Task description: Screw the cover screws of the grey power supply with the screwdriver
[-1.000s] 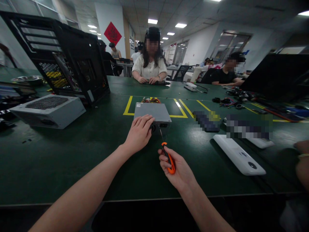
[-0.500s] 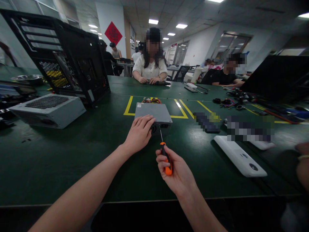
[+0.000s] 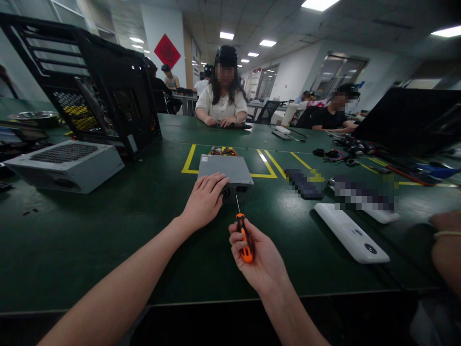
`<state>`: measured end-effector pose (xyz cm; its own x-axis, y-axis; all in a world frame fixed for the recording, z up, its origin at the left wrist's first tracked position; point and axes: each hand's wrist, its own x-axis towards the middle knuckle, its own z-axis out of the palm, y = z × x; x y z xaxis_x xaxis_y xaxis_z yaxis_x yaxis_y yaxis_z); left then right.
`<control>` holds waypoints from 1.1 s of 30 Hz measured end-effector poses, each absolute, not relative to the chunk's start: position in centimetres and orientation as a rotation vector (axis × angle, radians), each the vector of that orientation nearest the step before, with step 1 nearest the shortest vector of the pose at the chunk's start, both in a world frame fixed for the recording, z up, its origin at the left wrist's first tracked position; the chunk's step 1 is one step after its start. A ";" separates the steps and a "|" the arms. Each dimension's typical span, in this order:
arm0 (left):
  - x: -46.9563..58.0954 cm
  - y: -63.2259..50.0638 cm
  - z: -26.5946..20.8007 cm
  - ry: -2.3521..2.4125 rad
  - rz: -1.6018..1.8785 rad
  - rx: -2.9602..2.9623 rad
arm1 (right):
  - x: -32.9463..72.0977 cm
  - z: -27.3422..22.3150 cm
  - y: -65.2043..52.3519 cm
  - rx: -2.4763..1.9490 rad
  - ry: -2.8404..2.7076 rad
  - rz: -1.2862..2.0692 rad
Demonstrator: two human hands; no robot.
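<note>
A grey computer power supply (image 3: 225, 167) lies on the green table before me, its coloured cables (image 3: 223, 151) bunched behind it. My left hand (image 3: 204, 199) rests on its near left corner, fingers stretched over the top; the thumb is hidden. In my right hand (image 3: 252, 250) is an orange and black screwdriver (image 3: 246, 242), gripped round the handle. Its thin shaft points up and away to the front face of the power supply, close to the socket. The tip seems to touch that face, but is too small to make out exactly.
A black computer case (image 3: 104, 91) and another power supply (image 3: 66, 166) stand left. On the right are a white device (image 3: 351, 233), a phone-like dark slab (image 3: 304, 183), loose cables (image 3: 334, 154) and a forearm at the edge (image 3: 446, 250). A person (image 3: 221, 103) sits opposite.
The whole view has shifted slightly. My left hand stays on the power supply, and the right keeps hold of the screwdriver, its handle turned a little.
</note>
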<state>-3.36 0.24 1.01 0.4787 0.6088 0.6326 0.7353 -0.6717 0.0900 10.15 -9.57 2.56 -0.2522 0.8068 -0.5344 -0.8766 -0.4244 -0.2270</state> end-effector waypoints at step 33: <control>-3.3 0.5 0.8 -1.172 -0.965 -2.508 | 9.8 1.8 -9.5 -0.629 0.117 1.950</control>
<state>-3.33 0.50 0.76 0.4694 0.6080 0.6403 0.7450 -0.6620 0.0824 9.77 -9.48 1.83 -0.3255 0.8168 -0.4764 -0.8680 -0.4579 -0.1922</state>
